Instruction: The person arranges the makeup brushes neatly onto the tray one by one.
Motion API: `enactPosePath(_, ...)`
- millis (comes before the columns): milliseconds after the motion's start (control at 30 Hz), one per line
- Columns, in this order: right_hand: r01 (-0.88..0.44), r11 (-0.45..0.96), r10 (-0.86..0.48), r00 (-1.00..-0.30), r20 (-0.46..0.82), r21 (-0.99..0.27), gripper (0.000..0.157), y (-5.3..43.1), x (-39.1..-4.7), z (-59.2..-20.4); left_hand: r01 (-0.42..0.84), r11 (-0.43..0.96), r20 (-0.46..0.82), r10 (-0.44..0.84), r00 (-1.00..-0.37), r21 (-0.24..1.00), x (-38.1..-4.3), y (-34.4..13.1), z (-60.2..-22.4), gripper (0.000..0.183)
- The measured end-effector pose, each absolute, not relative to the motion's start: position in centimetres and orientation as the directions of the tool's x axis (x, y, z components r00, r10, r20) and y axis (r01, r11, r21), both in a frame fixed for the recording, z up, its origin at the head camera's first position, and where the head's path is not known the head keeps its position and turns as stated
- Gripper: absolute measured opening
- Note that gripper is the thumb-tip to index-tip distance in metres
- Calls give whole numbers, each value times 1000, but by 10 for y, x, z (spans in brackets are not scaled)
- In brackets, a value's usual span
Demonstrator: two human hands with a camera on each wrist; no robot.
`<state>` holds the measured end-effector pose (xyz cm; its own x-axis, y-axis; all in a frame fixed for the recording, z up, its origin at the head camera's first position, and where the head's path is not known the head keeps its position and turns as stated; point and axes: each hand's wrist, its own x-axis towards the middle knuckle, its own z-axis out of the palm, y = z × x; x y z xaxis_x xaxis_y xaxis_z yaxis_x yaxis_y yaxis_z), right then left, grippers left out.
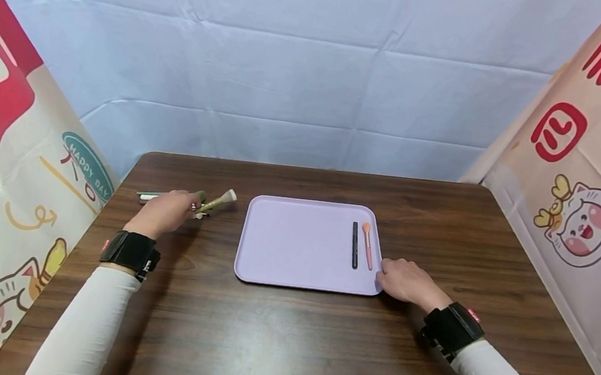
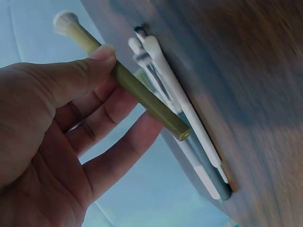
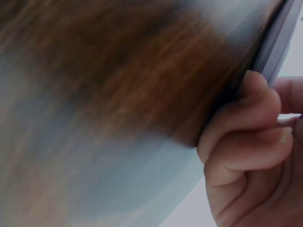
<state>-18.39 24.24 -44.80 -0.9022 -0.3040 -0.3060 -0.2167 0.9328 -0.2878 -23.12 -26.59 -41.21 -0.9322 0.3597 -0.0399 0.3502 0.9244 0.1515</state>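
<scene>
My left hand [image 1: 168, 211] pinches an olive-green makeup brush [image 2: 151, 103] between thumb and fingers. The brush is tilted, its pale bristles up and to the right in the head view. Just behind it, several brushes or pens, among them a white-handled one [image 2: 187, 106], lie bunched on the table; the hand partly covers them in the head view. At the lilac tray [image 1: 295, 241], my right hand [image 1: 410, 281] grips the right rim near its front corner, fingers curled at the edge. On the tray's right side lie a black pen-like stick [image 1: 355, 245] and a pink brush with orange bristles [image 1: 368, 247].
The dark wooden table [image 1: 285, 343] carries the tray near its middle. Behind it hangs a pale blue cloth [image 1: 289, 78]. Printed cloths with cartoon figures stand along the left and right sides, close to the table's edges.
</scene>
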Motion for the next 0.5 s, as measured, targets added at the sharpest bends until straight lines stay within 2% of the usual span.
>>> enactPosePath(267,-219,932,-306,-901,-307,-288,18,242,-184,-447,350,923,-28,358,-933,159,-232,-248,-409,15)
enactPosePath(500,-216,931,-305,-903,-302,-295,18,242,-183,-446,338,926,-32,348,-937,168,-238,-234,-407,4)
